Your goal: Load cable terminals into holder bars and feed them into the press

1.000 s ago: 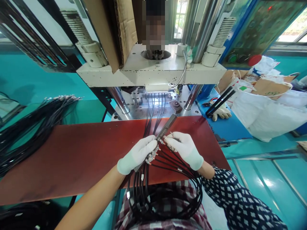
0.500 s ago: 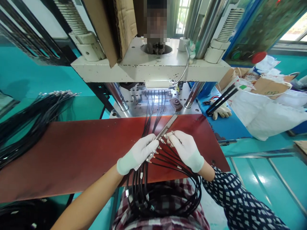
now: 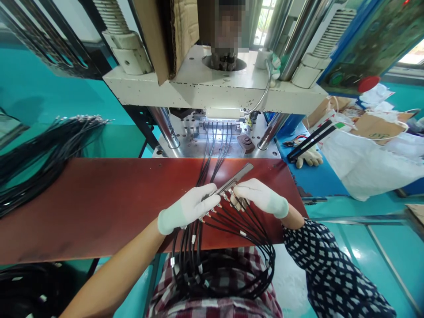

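Note:
Both hands wear white gloves and meet over a dark red board [image 3: 99,203]. My left hand [image 3: 187,207] is closed around a long grey metal bar [image 3: 236,176] that points up and to the right. My right hand [image 3: 260,196] pinches the metal-tipped end of one black cable [image 3: 232,221] against the bar. Several more black cables fan out from the bar and loop down onto my lap [image 3: 218,274]. Another set of black cables [image 3: 215,150] runs from the board into the press.
A cream and steel press [image 3: 215,88] stands behind the board, a person partly visible beyond it. A bundle of black cables [image 3: 43,150] lies at the left. On the blue surface at the right lie a glove [image 3: 308,157], black bars [image 3: 309,139] and white bags [image 3: 371,163].
The view has shifted slightly. My right hand has turned flatter and moved a little up along the bar; my left hand keeps its hold on the bar.

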`<state>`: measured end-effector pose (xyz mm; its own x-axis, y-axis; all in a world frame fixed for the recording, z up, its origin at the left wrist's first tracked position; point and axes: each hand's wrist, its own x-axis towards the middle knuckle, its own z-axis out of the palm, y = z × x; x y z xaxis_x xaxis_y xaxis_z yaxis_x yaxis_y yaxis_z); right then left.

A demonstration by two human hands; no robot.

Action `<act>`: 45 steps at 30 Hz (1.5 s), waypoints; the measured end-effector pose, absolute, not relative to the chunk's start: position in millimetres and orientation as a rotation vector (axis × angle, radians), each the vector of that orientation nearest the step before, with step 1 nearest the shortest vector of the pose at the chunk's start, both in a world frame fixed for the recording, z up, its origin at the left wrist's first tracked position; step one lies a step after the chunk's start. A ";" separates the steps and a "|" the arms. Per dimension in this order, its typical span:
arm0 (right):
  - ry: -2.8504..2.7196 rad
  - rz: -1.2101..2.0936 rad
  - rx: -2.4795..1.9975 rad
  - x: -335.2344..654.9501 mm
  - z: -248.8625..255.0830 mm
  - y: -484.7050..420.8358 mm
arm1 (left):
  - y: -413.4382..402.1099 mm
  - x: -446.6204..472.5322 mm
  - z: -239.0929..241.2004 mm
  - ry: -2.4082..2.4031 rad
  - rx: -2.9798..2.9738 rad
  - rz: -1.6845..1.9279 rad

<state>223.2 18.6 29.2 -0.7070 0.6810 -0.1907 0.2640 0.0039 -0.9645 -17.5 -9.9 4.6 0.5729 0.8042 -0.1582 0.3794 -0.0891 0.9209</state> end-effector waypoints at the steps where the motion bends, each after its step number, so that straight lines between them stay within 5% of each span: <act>1: -1.995 1.730 -0.972 223.7 30.9 19.0 | -9.9 -17.9 5.3 1.029 1.781 0.461; 7: -2.073 1.496 -1.052 219.8 32.5 10.9 | -13.0 -14.4 5.3 1.114 1.895 0.479; 14: -1.894 0.848 -1.534 210.2 25.6 -22.1 | -15.4 -10.5 3.9 1.093 1.723 0.533; 23: -2.135 -0.090 -1.363 204.6 12.5 -14.8 | -15.6 -11.5 2.3 1.109 1.777 0.529; 45: -2.270 -0.277 -1.356 187.8 29.9 -31.2 | -19.1 -7.5 2.7 1.091 1.566 0.663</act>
<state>187.8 -31.2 29.9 -0.3950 0.7726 0.4971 0.8694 0.4892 -0.0697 -7.5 -19.1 2.7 0.4268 0.8962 -0.1211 0.3050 -0.0165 0.9522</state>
